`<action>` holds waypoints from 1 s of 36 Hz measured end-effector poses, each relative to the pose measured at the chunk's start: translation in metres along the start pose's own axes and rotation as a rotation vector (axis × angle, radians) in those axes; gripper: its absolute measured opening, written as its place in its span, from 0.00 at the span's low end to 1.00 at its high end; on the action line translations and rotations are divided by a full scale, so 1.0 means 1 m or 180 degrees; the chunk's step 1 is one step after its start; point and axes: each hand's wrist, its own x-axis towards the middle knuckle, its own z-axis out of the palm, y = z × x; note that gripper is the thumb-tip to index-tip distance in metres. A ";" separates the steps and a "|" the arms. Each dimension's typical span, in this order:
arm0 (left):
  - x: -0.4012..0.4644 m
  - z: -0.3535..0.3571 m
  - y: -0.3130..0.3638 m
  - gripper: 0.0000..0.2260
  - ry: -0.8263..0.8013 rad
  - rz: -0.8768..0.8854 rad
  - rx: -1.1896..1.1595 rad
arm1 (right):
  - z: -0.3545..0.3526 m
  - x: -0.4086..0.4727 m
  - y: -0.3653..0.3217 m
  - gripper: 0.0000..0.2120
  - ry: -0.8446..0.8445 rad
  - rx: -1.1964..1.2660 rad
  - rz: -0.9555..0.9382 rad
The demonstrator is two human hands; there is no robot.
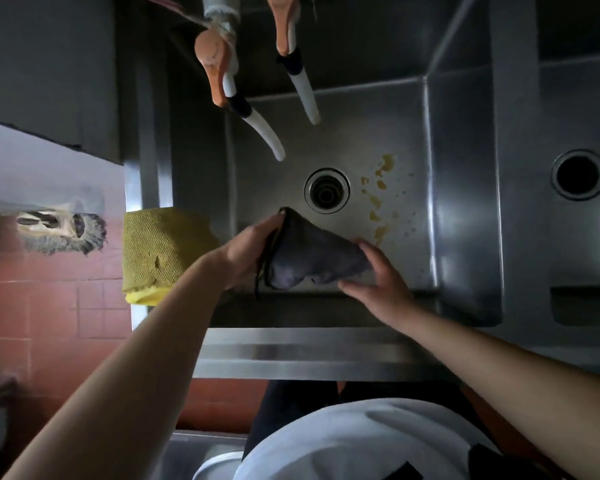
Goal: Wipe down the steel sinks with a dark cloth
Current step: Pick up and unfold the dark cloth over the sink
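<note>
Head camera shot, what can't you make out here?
- Sink floor beneath the dark cloth: hidden by it.
- Left hand fingertips: behind the cloth's edge.
- Right-hand sink: cut off by the frame edge.
- Taps: tops cropped at the top edge.

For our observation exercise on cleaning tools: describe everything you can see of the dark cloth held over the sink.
The dark cloth is grey-blue soft fabric, bunched into a rough wedge, with a darker stitched edge and a thin loop hanging at its left side. It is held above the near part of the steel sink, just in front of the drain. The left hand grips its left end; the right hand holds its right end, fingers spread around it. It covers none of the yellow stains.
</note>
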 end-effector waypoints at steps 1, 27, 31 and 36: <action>-0.011 0.004 0.008 0.25 -0.0092 0.0132 0.0001 | -0.012 0.000 -0.005 0.37 -0.0218 0.0291 -0.0050; -0.055 0.087 -0.012 0.16 0.0556 0.0644 -0.0698 | -0.111 -0.020 -0.013 0.19 -0.1312 0.2227 0.0549; -0.057 0.114 -0.007 0.12 0.1383 0.0948 0.0013 | -0.096 -0.025 -0.026 0.18 -0.1124 0.2253 0.0563; -0.068 0.174 -0.005 0.26 0.0366 0.1191 0.0026 | -0.061 -0.039 -0.050 0.27 -0.1135 0.2488 0.0536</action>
